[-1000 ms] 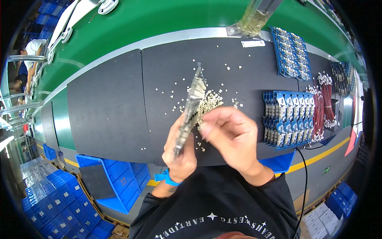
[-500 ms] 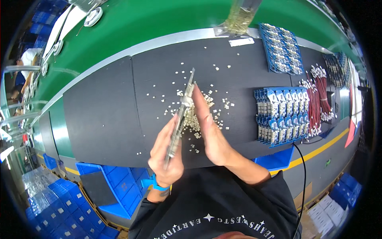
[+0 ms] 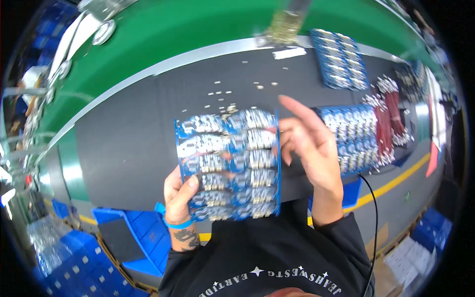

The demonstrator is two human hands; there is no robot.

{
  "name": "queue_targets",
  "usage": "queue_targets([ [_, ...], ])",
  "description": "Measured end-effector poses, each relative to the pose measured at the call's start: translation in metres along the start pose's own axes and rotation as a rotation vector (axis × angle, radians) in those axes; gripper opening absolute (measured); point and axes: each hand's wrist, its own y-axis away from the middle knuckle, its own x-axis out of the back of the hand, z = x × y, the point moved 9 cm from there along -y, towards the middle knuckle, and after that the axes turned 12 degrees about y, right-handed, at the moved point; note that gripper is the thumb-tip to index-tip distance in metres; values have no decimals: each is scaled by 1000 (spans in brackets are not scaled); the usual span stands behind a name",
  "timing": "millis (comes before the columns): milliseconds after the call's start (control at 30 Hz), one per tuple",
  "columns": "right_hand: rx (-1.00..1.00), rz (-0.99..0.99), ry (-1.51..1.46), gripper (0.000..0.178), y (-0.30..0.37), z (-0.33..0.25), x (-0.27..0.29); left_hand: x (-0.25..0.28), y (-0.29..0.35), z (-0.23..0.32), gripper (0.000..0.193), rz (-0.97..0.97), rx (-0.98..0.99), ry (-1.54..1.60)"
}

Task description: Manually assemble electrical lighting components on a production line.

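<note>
A blue circuit board panel (image 3: 230, 171), covered with rows of pale components, is held up over the black table with its populated face toward me. My left hand (image 3: 179, 195) grips its left edge, thumb on the front. By the panel's right edge, my right hand (image 3: 316, 153) has its fingers spread and the index finger stretched out; a fingertip overlaps the edge, and I cannot tell whether it touches. Small white connectors (image 3: 230, 110) lie scattered on the table beyond the panel, which hides most of the pile. Motion blurs the panel somewhat.
More blue board panels (image 3: 352, 136) stand on the right, and another group (image 3: 339, 59) lies farther back. Beside them are dark red wire bundles (image 3: 388, 106) with white ends. A clear container (image 3: 287, 27) of small parts sits at the far edge. Blue crates (image 3: 148, 232) are below left.
The panel, edge-on between my hands before, has been turned so its component face shows. My right hand has moved right, away from it, and its fingers have spread.
</note>
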Motion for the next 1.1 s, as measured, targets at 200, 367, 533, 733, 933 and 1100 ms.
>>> queue_targets([
  [200, -58, 365, 121, 32, 65, -5, 101, -49, -19, -45, 61, -217, 86, -98],
  [367, 122, 1020, 20, 32, 142, -2, 198, -65, -38, -55, 51, -260, -76, -249],
  [533, -5, 1172, 428, 31, 163, 0, 211, -50, -20, -38, 45, -241, -322, -894],
  [733, 340, 1176, 919, 26, 175, -51, 119, 41, 16, 41, 61, 353, -572, -1718],
  [933, 430, 318, 1146, 58, 5, 17, -28, 94, 28, 37, 62, 411, -356, -1838],
  [1100, 330, 601, 1544, 66, -90, 40, 1, 78, 2, 25, 69, 232, -356, -1891],
])
